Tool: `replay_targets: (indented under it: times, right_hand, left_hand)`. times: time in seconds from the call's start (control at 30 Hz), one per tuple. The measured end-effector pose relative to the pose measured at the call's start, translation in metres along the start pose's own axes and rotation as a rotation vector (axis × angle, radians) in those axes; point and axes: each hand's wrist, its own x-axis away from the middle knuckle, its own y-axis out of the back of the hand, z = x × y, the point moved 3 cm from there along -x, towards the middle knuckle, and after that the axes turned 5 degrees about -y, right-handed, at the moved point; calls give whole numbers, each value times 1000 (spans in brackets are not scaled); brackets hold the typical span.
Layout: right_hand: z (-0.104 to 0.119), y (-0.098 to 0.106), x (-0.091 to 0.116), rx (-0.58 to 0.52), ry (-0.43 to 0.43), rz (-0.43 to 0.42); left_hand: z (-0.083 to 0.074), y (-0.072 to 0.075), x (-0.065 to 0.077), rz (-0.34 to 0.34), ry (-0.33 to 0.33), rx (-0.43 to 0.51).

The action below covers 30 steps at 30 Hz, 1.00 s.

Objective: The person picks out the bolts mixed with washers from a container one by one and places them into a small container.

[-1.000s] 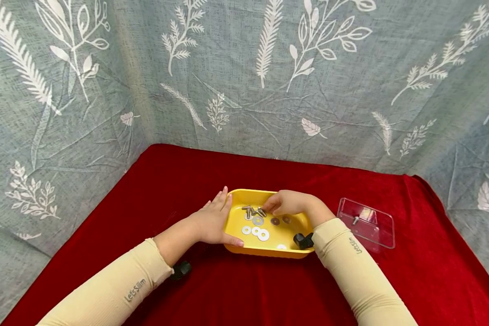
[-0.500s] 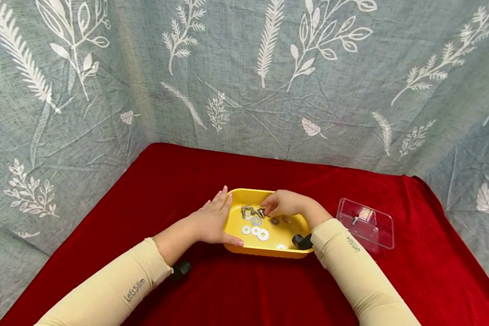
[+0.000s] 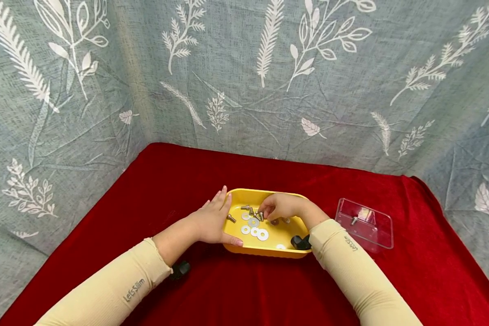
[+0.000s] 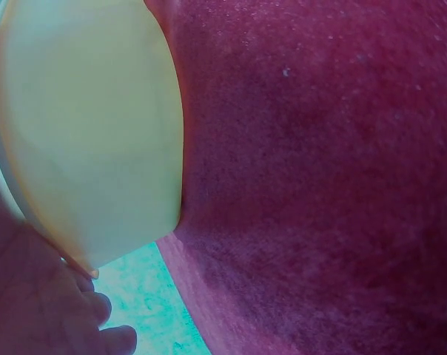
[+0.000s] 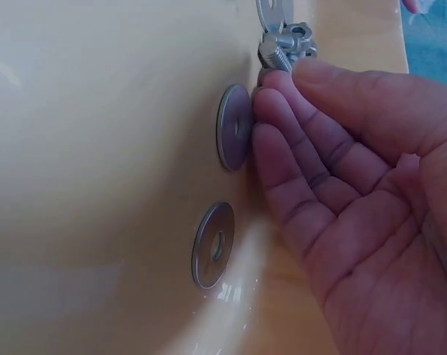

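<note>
In the head view, a yellow plastic tray (image 3: pixel 283 233) holds metal bolts (image 3: pixel 245 208) and several flat washers (image 3: pixel 262 234). My left hand (image 3: pixel 212 222) rests against the tray's left end with its fingers straight and the thumb on the rim. My right hand (image 3: pixel 283 206) is down inside the tray. In the right wrist view, its thumb and forefinger pinch a threaded bolt (image 5: pixel 277 55) beside other bolts. Two washers, one (image 5: pixel 234 127) beside the fingertips and another (image 5: pixel 213 245) farther off, lie on the tray floor.
A clear plastic box (image 3: pixel 371 233) with one bolt (image 3: pixel 354 220) in it stands right of the tray. Red cloth (image 3: pixel 244 290) covers the table. A patterned curtain (image 3: pixel 236 90) hangs behind. Black wrist camera parts (image 3: pixel 299 243) overlap the tray's near right corner.
My right fingers have shifted slightly among the bolts. The bolts have spread, one now lying near the tray's left wall, and some washers have slid a little. My left hand stays put.
</note>
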Motion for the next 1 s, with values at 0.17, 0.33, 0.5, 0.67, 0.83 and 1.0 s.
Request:
replay_targets:
  times: [0.17, 0.33, 0.5, 0.67, 0.83, 1.0]
  right_hand:
    - [-1, -1, 0, 4, 10, 5]
    - [-1, -1, -1, 34, -12, -15]
    - [0, -2, -2, 44, -21, -29]
    - [1, -4, -3, 36, 17, -13]
    - [2, -5, -3, 56, 73, 3]
    - [4, -6, -4, 80, 105, 9]
  left_hand:
    - [0, 0, 1, 0, -1, 9]
    - [0, 0, 0, 3, -1, 6]
    - [0, -1, -1, 5, 0, 9]
    - [0, 0, -1, 5, 2, 4]
    - [0, 0, -2, 8, 4, -5]
    - [0, 0, -2, 7, 0, -4]
